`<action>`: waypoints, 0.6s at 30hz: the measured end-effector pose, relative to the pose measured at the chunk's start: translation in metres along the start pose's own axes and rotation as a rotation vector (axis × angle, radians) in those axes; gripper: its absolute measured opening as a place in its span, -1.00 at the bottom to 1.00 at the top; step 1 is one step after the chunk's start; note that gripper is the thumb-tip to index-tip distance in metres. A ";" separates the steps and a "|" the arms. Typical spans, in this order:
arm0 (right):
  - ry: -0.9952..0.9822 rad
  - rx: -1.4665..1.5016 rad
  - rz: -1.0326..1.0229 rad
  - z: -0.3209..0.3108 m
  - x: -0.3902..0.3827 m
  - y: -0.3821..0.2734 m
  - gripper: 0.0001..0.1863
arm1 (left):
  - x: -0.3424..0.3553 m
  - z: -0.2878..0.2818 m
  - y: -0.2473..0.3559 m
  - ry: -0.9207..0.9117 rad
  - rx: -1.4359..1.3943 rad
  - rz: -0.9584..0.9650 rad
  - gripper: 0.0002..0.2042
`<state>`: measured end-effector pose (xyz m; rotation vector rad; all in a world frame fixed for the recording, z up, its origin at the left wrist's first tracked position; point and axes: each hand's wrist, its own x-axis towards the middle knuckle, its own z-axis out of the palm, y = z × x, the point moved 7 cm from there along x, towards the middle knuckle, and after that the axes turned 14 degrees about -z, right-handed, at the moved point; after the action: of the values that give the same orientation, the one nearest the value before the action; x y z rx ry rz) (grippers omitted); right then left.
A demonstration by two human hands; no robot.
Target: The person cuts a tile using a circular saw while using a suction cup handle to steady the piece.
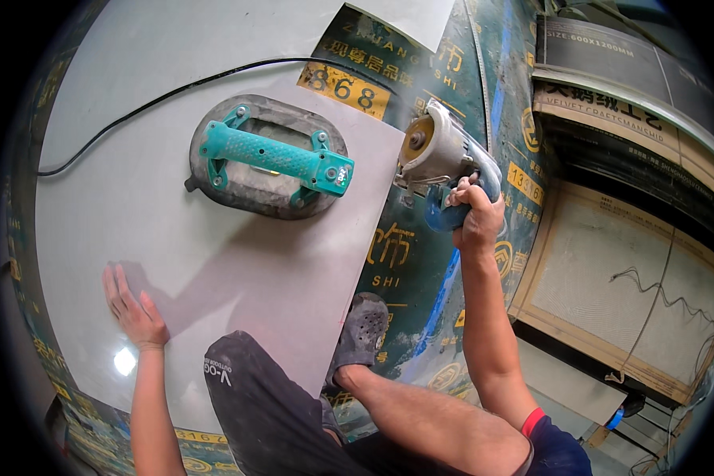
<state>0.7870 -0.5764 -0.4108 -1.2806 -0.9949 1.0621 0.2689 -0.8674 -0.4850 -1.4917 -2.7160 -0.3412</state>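
Note:
My left hand [135, 311] lies on a large pale grey tile [95, 222], fingers extended. My right hand [476, 218] grips a handheld cutting saw [444, 147] with a silver guard and blue body, held at the tile's right edge; its round disc faces left. A vacuum suction lifter [274, 160] with a black oval pad and teal handle sits on the tile, left of the saw. A black cord [147, 101] runs across the tile behind the lifter.
Printed green protective sheeting [420, 285] covers the floor beside the tile. Another tile piece [408, 20] lies beyond. Cardboard-wrapped slabs [611, 246] are stacked at right, with loose wire on them. My bent legs and a grey clog [365, 317] occupy the lower middle.

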 end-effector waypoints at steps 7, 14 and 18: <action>-0.019 0.032 0.018 0.000 -0.005 0.000 -0.82 | 0.000 -0.003 0.000 0.003 -0.009 -0.004 -0.41; -0.029 0.033 0.047 -0.004 -0.007 0.001 -0.77 | 0.001 0.000 0.000 -0.003 -0.007 -0.004 -0.40; -0.046 0.021 0.053 -0.005 -0.007 0.002 -0.73 | 0.001 -0.001 0.001 0.002 0.013 -0.007 -0.40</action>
<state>0.7899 -0.5846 -0.4130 -1.2770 -0.9864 1.1442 0.2693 -0.8664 -0.4838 -1.4788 -2.7167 -0.3253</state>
